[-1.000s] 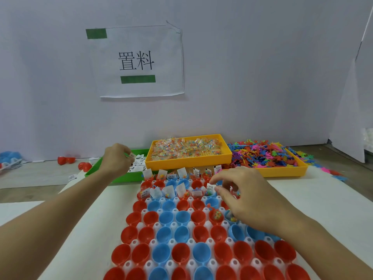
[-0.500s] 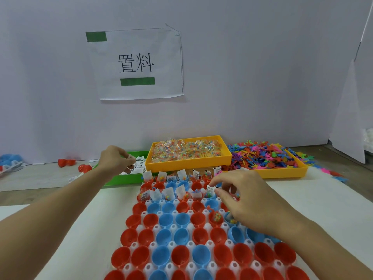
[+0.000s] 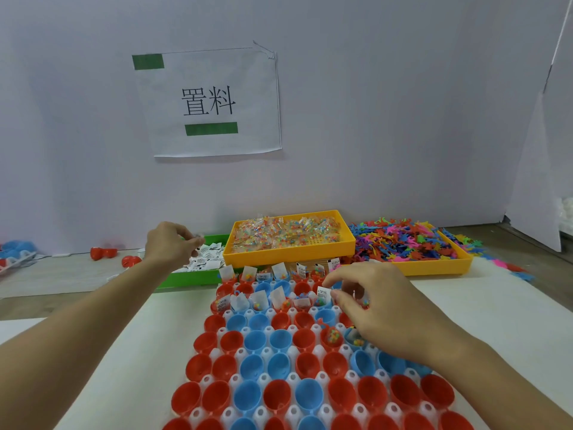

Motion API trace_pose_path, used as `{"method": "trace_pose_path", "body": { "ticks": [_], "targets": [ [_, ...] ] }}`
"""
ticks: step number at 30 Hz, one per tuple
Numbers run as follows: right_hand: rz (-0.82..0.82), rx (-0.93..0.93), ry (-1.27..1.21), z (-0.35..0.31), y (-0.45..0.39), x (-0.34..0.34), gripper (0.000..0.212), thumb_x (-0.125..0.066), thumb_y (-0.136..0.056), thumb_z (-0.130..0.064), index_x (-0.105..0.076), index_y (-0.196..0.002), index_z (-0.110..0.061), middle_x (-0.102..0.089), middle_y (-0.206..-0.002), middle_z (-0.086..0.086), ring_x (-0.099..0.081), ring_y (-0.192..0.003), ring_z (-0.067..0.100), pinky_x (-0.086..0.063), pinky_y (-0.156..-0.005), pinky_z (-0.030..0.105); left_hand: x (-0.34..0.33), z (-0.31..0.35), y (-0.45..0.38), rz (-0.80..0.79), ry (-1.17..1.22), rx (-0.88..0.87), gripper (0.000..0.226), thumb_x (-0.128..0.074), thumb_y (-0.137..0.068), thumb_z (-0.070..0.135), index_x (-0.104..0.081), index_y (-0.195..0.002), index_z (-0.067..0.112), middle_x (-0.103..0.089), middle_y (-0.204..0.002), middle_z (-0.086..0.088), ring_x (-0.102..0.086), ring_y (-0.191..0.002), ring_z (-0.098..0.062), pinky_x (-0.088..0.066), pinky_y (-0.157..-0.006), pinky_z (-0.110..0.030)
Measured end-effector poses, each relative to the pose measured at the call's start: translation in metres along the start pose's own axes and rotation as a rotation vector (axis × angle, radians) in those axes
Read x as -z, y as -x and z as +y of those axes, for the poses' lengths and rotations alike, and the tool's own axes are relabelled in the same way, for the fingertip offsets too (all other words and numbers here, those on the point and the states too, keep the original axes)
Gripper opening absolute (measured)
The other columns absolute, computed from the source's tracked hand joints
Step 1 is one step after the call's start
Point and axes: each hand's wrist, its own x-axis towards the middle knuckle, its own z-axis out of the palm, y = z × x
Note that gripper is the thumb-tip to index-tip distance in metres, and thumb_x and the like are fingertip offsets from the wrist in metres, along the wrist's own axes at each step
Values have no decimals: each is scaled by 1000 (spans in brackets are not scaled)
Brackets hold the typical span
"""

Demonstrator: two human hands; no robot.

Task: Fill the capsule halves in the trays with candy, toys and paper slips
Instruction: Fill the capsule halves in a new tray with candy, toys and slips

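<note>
A white tray [image 3: 260, 380] of red and blue capsule halves runs down the middle of the table. The two far rows hold candy bags and paper slips; the near rows are empty. My right hand [image 3: 381, 308] hovers over the tray's right side and pinches a paper slip [image 3: 322, 294] at a capsule in the second row. My left hand [image 3: 170, 243] is closed over the green tray [image 3: 192, 279] of paper slips [image 3: 207, 259], fingertips pinched on something small. Two capsules by my right hand hold candy [image 3: 333, 335].
A yellow tray of candy bags [image 3: 288, 237] stands behind the capsule tray. To its right, a yellow tray [image 3: 434, 268] overflows with coloured plastic toys [image 3: 403, 240]. Loose red capsule halves [image 3: 104, 252] lie at the back left. A labelled paper sheet [image 3: 210, 100] hangs on the wall.
My left hand has drawn back slightly from the green tray with its fingers pinched. My right hand has stayed over the second row, holding the slip at a capsule.
</note>
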Motion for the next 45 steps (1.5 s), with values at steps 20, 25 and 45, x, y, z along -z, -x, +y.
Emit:
{"method": "trace_pose_path", "body": {
  "ticks": [20,25,45],
  "targets": [
    [69,-75,-481,-15,1,3,10,-75,-87,-17,-78,-84,-26,-75,-78,-12,-72,-75,5,-58,-70,23,-23,90,158,-431,160,-658,15,-83,-77,28,-74,-70,19,-66,-59,8,-59,-54,-7,-44,-50,-17],
    [113,-77,-397,-10,10,3,19,-75,-86,-12,-77,-76,-28,-73,-75,-13,-69,-72,5,-56,-66,23,-31,88,163,-546,134,-651,16,-85,-74,28,-75,-75,15,-69,-64,4,-63,-59,-9,-52,-56,-23],
    [43,3,-188,-14,18,5,18,-80,-81,-10,-78,-75,-26,-70,-70,-18,-63,-73,-2,-45,-64,8,-23,84,156,-704,-117,-664,8,-76,-84,17,-76,-88,23,-69,-82,14,-59,-74,7,-49,-64,-9]
  ]
}}
